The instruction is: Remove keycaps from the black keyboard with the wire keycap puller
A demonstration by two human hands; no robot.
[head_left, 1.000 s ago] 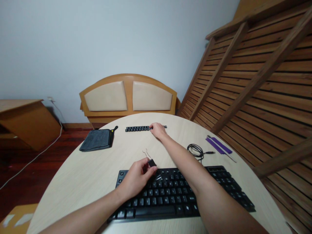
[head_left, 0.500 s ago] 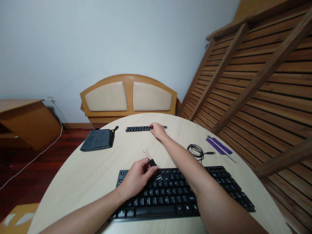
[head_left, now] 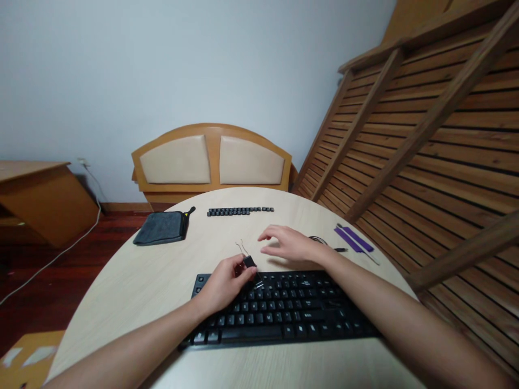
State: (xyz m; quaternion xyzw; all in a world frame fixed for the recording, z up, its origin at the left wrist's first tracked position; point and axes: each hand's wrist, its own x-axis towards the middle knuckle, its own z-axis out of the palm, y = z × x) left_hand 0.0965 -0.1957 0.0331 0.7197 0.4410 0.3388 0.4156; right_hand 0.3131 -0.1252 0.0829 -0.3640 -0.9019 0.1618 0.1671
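A keycap puller (head_left: 250, 262) with a black body and thin wire prongs is pinched in my left hand (head_left: 227, 283), just over the upper left of a black keyboard (head_left: 251, 333). Its wires point away from me. My right hand (head_left: 288, 243) hovers above the table beyond the keyboard, thumb and fingers apart, nothing between them. Two rows of loose black keycaps (head_left: 229, 211) lie at the far side of the table, the back row longer than the front one. My right forearm hides part of the keyboard's right end.
A dark grey zip pouch (head_left: 160, 227) lies at the table's left. Right of my right hand are a partly hidden coiled black cable (head_left: 318, 239) and purple strips (head_left: 354, 239) with a thin metal tool. The round table (head_left: 117, 302) stands near a slatted wooden panel (head_left: 438, 135).
My right hand has left the keycap rows and come back toward me, its fingers now apart. The left hand still grips the keycap puller. The view has shifted slightly.
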